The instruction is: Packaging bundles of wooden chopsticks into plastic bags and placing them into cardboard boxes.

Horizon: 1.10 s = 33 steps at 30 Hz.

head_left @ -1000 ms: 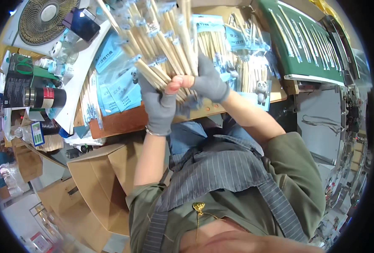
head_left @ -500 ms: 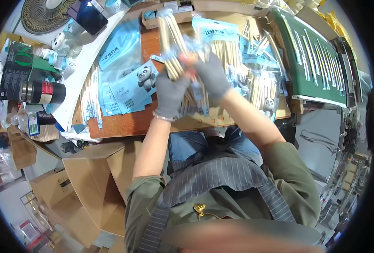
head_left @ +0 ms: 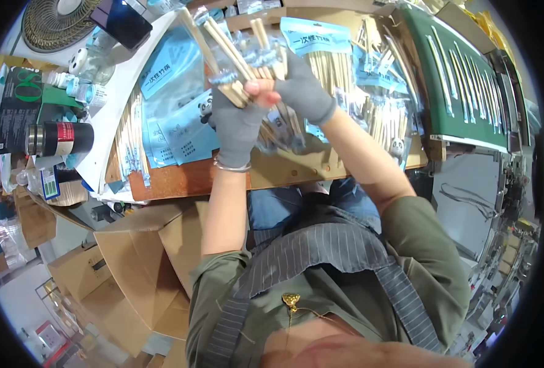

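My left hand (head_left: 235, 126), in a grey glove with bare fingertips, is closed around a bundle of wrapped bamboo chopsticks (head_left: 227, 46) that fans up and to the left. My right hand (head_left: 305, 92), gloved the same way, is closed at the bundle's right side, its fingers against more of the wrapped sticks. Thumbs and fingertips meet in the middle. Clear film hangs below the hands, and the lower ends are partly hidden. Just left lie flat blue-and-clear bags (head_left: 183, 138) with a panda print. Behind my right hand is a blue-topped bag (head_left: 315, 42) filled with chopsticks.
Loose wrapped chopsticks (head_left: 134, 138) lie at the table's left edge, and more filled bags (head_left: 385, 119) at the right. A green board (head_left: 434, 80) carries a row of single sticks. A black thermos (head_left: 69, 138), a phone (head_left: 121, 23) and open cardboard boxes (head_left: 137, 245) are on the left.
Both hands have shifted slightly up, the left also a little leftward. The chopsticks in them now spread wider and lean to the left.
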Tool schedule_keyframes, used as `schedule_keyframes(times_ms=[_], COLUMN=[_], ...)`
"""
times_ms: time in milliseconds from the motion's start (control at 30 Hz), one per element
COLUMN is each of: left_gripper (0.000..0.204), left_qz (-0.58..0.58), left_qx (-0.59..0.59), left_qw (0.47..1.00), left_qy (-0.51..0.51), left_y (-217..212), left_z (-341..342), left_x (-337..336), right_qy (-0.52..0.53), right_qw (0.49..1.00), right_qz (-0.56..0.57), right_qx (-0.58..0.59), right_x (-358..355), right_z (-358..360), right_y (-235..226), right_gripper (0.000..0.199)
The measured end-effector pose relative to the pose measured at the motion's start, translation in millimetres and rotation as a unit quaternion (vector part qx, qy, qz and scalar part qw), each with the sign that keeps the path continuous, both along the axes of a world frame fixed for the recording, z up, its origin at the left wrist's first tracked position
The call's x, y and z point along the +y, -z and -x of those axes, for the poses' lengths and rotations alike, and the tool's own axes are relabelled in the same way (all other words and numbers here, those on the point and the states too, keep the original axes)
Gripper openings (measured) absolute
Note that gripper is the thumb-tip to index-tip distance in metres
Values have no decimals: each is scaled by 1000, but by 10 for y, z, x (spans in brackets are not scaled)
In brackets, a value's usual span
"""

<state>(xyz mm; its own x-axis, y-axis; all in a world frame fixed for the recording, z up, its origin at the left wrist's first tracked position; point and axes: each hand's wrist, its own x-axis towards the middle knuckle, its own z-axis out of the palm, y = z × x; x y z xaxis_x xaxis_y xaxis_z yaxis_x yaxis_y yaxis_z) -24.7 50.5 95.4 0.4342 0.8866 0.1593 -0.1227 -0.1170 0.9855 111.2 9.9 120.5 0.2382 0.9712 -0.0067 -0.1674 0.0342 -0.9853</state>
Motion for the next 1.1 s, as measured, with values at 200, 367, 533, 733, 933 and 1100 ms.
schedule_keyframes(times_ms=[200,367,533,733,933,1100], left_gripper=[56,46,51,32,18,21], left_qz=[-80,-86,351,-49,-443,-417], left_qx=[41,68,-134,260,560,495], left_qw=[984,983,864,957,700,761], left_qy=[151,149,334,117,7,-46], left_y=[145,191,231,443,923,735], left_z=[214,296,595,1070,1651,1655], left_x=[5,-261,-1221,-406,377,326], right_qy=[-133,-72,-177,-192,-166,-152], right_qw=[983,987,983,953,964,972], right_qz=[-122,-101,-45,100,81,76], right_qx=[-23,-98,-14,213,190,163], right_x=[-328,-635,-958,-1366,-1426,-1496], right_z=[-175,299,244,138,134,75], right_y=[109,-154,-107,254,166,155], right_gripper=[100,93,52,18,19,21])
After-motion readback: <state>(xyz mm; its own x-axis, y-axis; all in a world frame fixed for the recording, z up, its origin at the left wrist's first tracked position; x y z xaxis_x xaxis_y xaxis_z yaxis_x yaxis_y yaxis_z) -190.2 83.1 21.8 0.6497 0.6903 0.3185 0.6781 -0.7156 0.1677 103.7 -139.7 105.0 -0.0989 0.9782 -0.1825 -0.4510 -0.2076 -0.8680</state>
